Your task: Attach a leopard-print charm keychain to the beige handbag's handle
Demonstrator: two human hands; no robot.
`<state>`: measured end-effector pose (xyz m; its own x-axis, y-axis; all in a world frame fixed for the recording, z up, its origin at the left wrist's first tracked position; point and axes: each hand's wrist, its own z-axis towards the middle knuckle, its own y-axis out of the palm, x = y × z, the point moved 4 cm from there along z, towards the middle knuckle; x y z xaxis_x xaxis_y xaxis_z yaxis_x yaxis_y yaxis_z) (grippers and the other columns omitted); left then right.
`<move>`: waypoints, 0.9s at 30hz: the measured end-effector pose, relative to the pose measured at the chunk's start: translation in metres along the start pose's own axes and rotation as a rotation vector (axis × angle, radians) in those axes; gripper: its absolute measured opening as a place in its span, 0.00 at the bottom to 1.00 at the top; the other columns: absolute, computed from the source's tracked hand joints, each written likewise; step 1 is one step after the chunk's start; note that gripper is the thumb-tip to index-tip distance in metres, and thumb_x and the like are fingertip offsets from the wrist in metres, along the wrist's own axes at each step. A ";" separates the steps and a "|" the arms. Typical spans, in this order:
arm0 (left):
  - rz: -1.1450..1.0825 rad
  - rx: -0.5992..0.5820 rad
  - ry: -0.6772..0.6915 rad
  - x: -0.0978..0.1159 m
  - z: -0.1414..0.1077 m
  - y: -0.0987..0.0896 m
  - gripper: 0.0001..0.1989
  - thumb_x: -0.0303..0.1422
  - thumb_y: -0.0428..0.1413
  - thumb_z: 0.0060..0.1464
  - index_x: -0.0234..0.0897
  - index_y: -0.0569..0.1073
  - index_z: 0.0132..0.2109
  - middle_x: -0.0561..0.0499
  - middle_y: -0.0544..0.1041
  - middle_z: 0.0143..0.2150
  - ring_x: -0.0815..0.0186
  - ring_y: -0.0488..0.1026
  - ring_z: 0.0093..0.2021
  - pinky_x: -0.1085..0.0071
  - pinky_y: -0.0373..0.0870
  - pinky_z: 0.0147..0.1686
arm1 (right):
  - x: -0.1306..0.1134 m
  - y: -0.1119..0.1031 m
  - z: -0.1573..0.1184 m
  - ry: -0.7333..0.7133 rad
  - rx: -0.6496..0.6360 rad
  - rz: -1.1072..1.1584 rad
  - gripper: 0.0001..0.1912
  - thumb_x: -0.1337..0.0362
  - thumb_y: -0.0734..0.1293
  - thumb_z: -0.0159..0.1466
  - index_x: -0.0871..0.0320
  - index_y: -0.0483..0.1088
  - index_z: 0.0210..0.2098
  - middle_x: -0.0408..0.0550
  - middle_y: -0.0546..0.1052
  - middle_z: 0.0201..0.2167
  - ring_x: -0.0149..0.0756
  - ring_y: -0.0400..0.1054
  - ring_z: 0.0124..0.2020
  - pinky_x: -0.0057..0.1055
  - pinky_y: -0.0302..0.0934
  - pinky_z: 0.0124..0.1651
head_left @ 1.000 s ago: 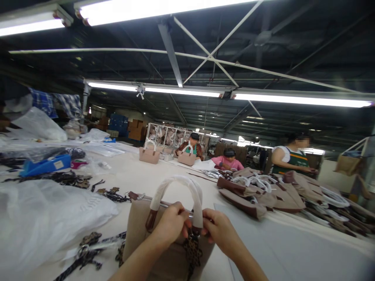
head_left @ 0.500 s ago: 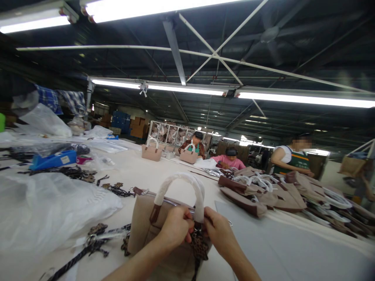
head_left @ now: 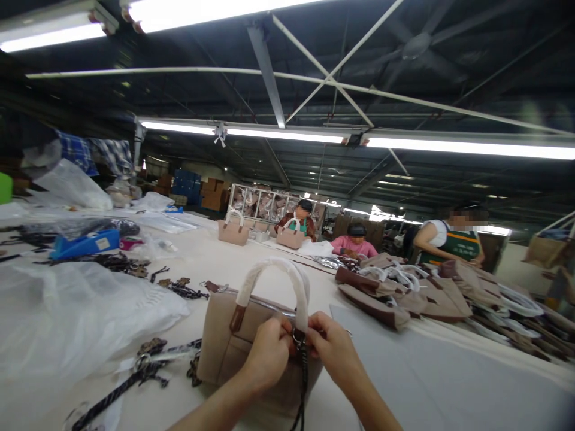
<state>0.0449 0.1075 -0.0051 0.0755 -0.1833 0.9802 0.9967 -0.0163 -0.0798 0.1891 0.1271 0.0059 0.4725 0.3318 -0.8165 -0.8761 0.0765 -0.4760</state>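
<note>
A beige handbag [head_left: 220, 353] with brown trim stands in front of me, its handle [head_left: 269, 266] wrapped in white. At the handle's right base hangs a bag charm [head_left: 304, 374], a dark braided strap on a metal ring. My left hand [head_left: 269, 350] is closed in a pinch on the charm beside the ring, its fingertips partly hidden. From the other side, my right hand [head_left: 332, 344] pinches at the same charm, close against the handle base. More dark charms with patterned bows [head_left: 150, 362] lie left of the bag.
White plastic bags [head_left: 90, 323] and a blue holder [head_left: 85, 243] are on the left of the table. To the right, beige handbags [head_left: 431, 293] are piled beyond a grey sheet [head_left: 431, 365]. Two pink handbags [head_left: 233, 232] stand farther back, near several co-workers.
The charm's patterned bow, seen hanging below the handle before, is out of sight now; the ring and braided strap show instead. Both hands have shifted slightly at the handle base.
</note>
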 end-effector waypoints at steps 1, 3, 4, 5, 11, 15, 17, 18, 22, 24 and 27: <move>-0.017 0.013 0.006 -0.001 -0.001 0.000 0.10 0.18 0.48 0.45 0.38 0.66 0.28 0.59 0.68 0.19 0.71 0.60 0.17 0.74 0.57 0.24 | 0.001 0.001 -0.001 0.005 0.030 0.002 0.09 0.56 0.59 0.54 0.54 0.64 0.26 0.42 0.70 0.21 0.37 0.65 0.25 0.31 0.58 0.27; -0.047 0.039 0.012 -0.003 -0.003 0.001 0.10 0.18 0.49 0.45 0.39 0.66 0.28 0.59 0.67 0.18 0.70 0.62 0.18 0.75 0.58 0.24 | 0.003 0.004 -0.002 0.018 0.077 0.012 0.09 0.56 0.59 0.52 0.54 0.64 0.24 0.44 0.70 0.22 0.38 0.65 0.25 0.32 0.58 0.27; -0.060 0.054 0.013 -0.004 -0.004 0.001 0.10 0.18 0.49 0.45 0.39 0.66 0.28 0.59 0.66 0.18 0.70 0.62 0.18 0.75 0.58 0.24 | 0.004 0.004 -0.003 0.027 0.091 0.025 0.09 0.56 0.60 0.52 0.54 0.65 0.24 0.44 0.71 0.21 0.38 0.65 0.25 0.32 0.58 0.27; -0.074 0.070 0.014 -0.005 -0.004 0.002 0.10 0.18 0.49 0.45 0.39 0.66 0.28 0.60 0.66 0.18 0.70 0.62 0.18 0.75 0.57 0.23 | 0.006 0.005 -0.003 0.036 0.098 0.042 0.10 0.55 0.60 0.51 0.54 0.65 0.24 0.44 0.71 0.21 0.38 0.65 0.25 0.32 0.59 0.27; -0.218 0.145 -0.014 -0.009 -0.003 0.010 0.10 0.18 0.49 0.47 0.37 0.68 0.31 0.57 0.70 0.21 0.70 0.65 0.20 0.75 0.58 0.22 | 0.008 0.004 -0.005 0.046 0.087 0.115 0.11 0.54 0.61 0.49 0.55 0.66 0.23 0.43 0.71 0.19 0.37 0.65 0.21 0.31 0.58 0.24; -0.369 0.218 -0.066 -0.012 -0.006 0.021 0.10 0.18 0.47 0.49 0.37 0.66 0.35 0.58 0.69 0.21 0.70 0.65 0.21 0.77 0.59 0.22 | 0.007 0.003 -0.004 0.031 0.099 0.096 0.10 0.55 0.62 0.49 0.55 0.67 0.23 0.43 0.70 0.18 0.36 0.64 0.20 0.32 0.58 0.24; -0.434 0.269 -0.070 -0.013 -0.009 0.025 0.10 0.19 0.46 0.48 0.37 0.66 0.36 0.58 0.69 0.23 0.71 0.66 0.22 0.77 0.59 0.23 | 0.006 0.003 -0.005 0.027 0.105 0.084 0.10 0.55 0.62 0.49 0.55 0.66 0.22 0.42 0.70 0.18 0.37 0.65 0.20 0.32 0.59 0.24; -0.461 0.293 -0.071 -0.014 -0.010 0.027 0.10 0.20 0.47 0.48 0.37 0.65 0.36 0.57 0.69 0.23 0.71 0.66 0.23 0.78 0.59 0.23 | 0.005 0.003 -0.005 0.027 0.107 0.078 0.10 0.55 0.61 0.49 0.54 0.65 0.22 0.42 0.70 0.18 0.37 0.65 0.21 0.32 0.59 0.24; -0.527 0.363 -0.095 -0.017 -0.010 0.033 0.08 0.25 0.51 0.47 0.37 0.65 0.37 0.55 0.72 0.25 0.69 0.69 0.24 0.76 0.61 0.22 | 0.003 0.002 -0.007 0.025 0.104 0.038 0.10 0.54 0.61 0.49 0.54 0.65 0.21 0.42 0.69 0.17 0.38 0.65 0.21 0.32 0.59 0.25; -0.546 0.394 -0.098 -0.020 -0.007 0.034 0.09 0.26 0.52 0.45 0.37 0.65 0.38 0.53 0.73 0.26 0.68 0.70 0.24 0.76 0.61 0.22 | 0.003 0.002 -0.006 0.020 0.115 0.013 0.09 0.55 0.61 0.49 0.54 0.65 0.21 0.42 0.69 0.17 0.38 0.65 0.21 0.33 0.58 0.26; -0.559 0.423 -0.064 -0.024 -0.002 0.033 0.12 0.25 0.53 0.41 0.37 0.64 0.37 0.53 0.74 0.26 0.67 0.71 0.26 0.75 0.64 0.25 | 0.003 0.002 -0.004 0.029 0.144 -0.017 0.09 0.56 0.60 0.48 0.54 0.67 0.22 0.43 0.71 0.18 0.39 0.66 0.23 0.35 0.58 0.29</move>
<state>0.0763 0.1094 -0.0322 -0.4629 -0.2008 0.8634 0.8119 0.2948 0.5039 0.1893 0.1240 0.0011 0.4885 0.3024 -0.8185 -0.8714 0.2167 -0.4401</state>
